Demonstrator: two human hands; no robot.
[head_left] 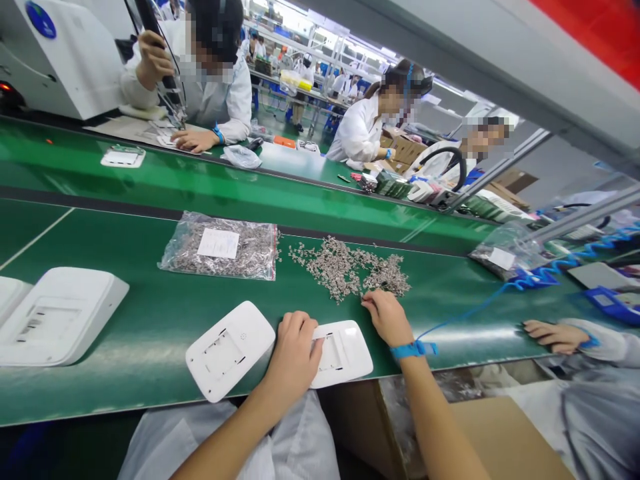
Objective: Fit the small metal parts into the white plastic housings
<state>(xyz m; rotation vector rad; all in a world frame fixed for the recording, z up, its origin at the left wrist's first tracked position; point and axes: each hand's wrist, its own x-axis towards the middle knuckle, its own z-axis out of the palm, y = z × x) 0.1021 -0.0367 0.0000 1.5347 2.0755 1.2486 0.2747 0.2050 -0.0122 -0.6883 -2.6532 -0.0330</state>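
Your left hand (pixel 294 350) rests curled, knuckles up, on the left edge of a white plastic cover (pixel 343 352) at the near edge of the green belt (pixel 150 333); fingers press it down, no full grasp. Your right hand (pixel 387 317), w/ blue wrist strap (pixel 413 349), reaches far-side to a loose pile of small metal parts (pixel 350 270). Fingertips are pinched together at the pile's near edge; can't tell if a part is between them. 2nd white cover (pixel 229 349) lies just left of the first, touching or nearly so. Bag of parts (pixel 220 253) sits far-left of the pile. Larger white housing (pixel 57 323) lies at far left. Another person's hand (pixel 553 333) rests on the belt at right.
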